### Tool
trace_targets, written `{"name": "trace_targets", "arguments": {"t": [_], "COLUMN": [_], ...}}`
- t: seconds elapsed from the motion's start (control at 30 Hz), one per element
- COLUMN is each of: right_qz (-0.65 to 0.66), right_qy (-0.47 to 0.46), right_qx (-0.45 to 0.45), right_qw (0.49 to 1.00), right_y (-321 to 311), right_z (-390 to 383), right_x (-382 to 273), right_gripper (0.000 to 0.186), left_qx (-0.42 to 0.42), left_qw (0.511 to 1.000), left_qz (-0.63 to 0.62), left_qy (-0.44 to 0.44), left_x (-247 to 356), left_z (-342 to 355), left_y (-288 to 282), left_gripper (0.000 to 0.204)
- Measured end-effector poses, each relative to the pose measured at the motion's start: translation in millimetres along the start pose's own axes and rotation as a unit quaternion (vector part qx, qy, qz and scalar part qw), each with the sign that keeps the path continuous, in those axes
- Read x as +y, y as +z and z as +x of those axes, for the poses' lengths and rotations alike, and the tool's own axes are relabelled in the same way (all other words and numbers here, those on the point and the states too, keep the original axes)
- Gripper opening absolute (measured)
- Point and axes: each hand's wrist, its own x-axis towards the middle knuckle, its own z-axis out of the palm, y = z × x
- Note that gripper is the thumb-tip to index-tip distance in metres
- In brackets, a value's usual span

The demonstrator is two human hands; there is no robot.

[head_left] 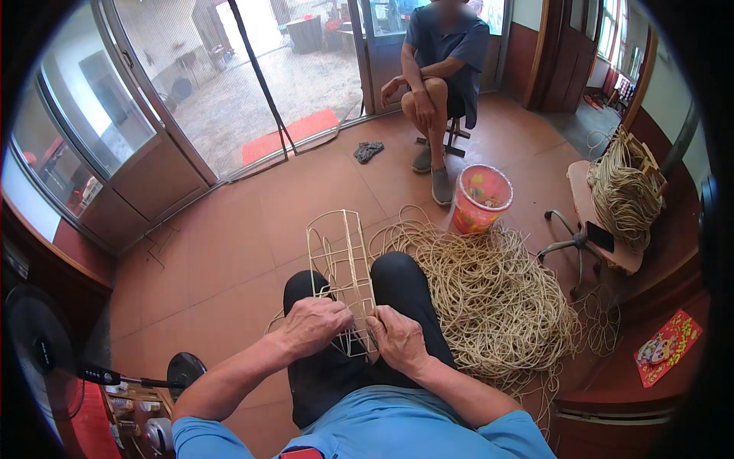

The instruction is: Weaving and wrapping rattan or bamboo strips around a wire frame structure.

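Observation:
A long wire basket frame (352, 252) lies across my lap, its far end rising between and beyond my knees. Pale cord is wrapped along one of its bars. At the near left side of the frame, my left hand (317, 323) is closed, with what lies in its fingers hidden. A thin pale strand shows just left of that hand. My right hand (399, 338) grips the frame's near right edge between thumb and fingers. Beyond my right knee, a large loose heap of pale cord (489, 298) spreads over the floor.
A red patterned bucket (480, 200) stands behind the heap. A person (443, 69) sits on a stool beyond it. At right, a wheeled chair (604, 214) bears coiled cord (625, 191) and a dark phone (600, 237). A black fan (46, 352) stands at left. A dark rag (368, 151) lies near the door.

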Motion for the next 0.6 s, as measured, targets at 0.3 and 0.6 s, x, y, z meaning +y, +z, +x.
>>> {"name": "trace_targets", "arguments": {"t": [0.3, 0.6], "right_qz": [0.018, 0.001], "right_qy": [0.024, -0.008], "right_qx": [-0.024, -0.044], "right_qw": [0.999, 0.999], "right_y": [-11.7, -8.4], "right_z": [1.1, -29.5], "right_x": [-8.8, -2.7], "right_gripper": [0.013, 0.015], "left_qx": [0.14, 0.19], "left_qw": [0.985, 0.966], "left_qz": [0.086, 0.176], "left_qy": [0.054, 0.022], "left_x": [-38.5, -85.8], "left_z": [21.3, 53.4], "left_y": [-29.7, -76.5], "left_gripper": [0.015, 0.017]}}
